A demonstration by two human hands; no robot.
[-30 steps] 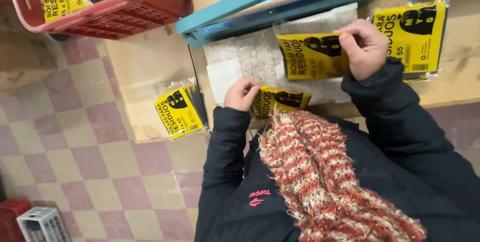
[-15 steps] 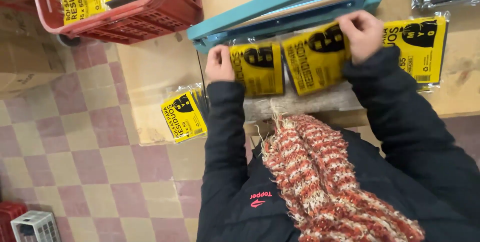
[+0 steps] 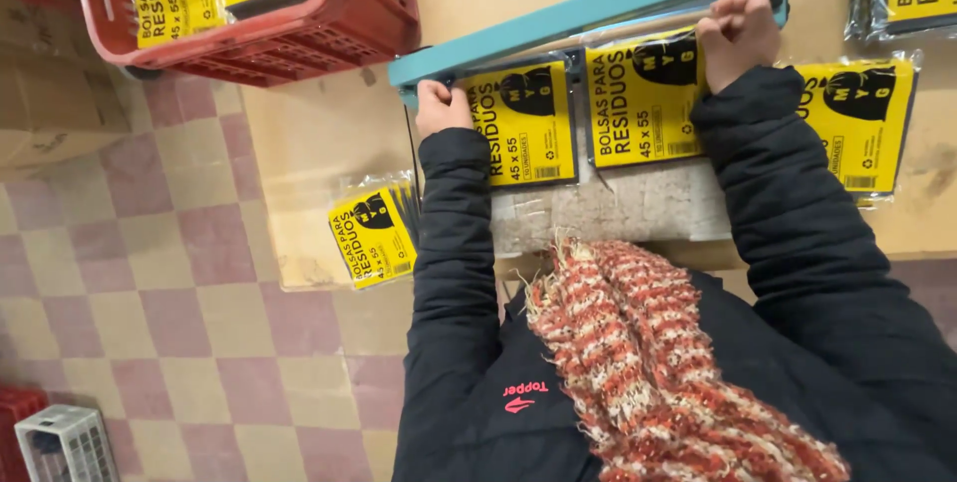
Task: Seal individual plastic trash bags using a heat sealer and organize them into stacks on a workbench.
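Grip: both hands closed, left hand (image 3: 442, 106) and right hand (image 3: 736, 35) holding two yellow packets (image 3: 525, 123) under sealer bar (image 3: 598, 11); press next.

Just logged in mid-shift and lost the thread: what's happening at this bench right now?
A person in a dark jacket holds two yellow-labelled plastic packs side by side at a teal bar-shaped sealer. The left hand grips the left pack, the right hand the right pack. More packs lie on the wooden bench and in a red plastic crate.

Both arms stretched forward, left hand (image 3: 442, 106) fingers curled, right hand (image 3: 739, 35) fisted
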